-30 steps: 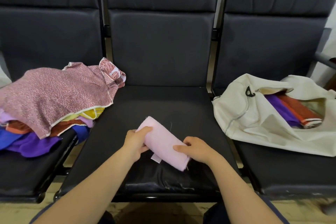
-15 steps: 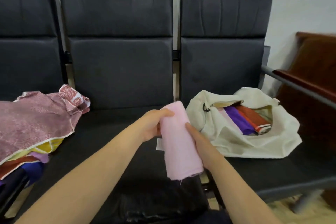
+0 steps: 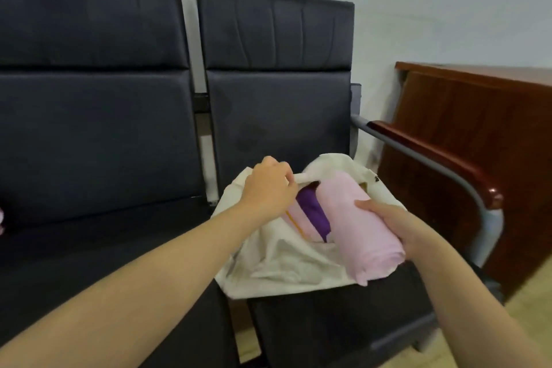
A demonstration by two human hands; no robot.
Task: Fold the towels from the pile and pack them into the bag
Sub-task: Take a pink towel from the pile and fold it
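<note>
At the bag (image 3: 277, 266) now: left hand (image 3: 268, 188) has let go, pinching its rim open; right hand (image 3: 397, 224) grips the towel (image 3: 358, 224) over the mouth.

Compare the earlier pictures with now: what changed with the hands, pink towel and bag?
The pink towel went right, from the middle seat to the bag. The left hand let it go and gripped the bag's rim; the right hand still holds it. The purple towel stayed inside.
</note>
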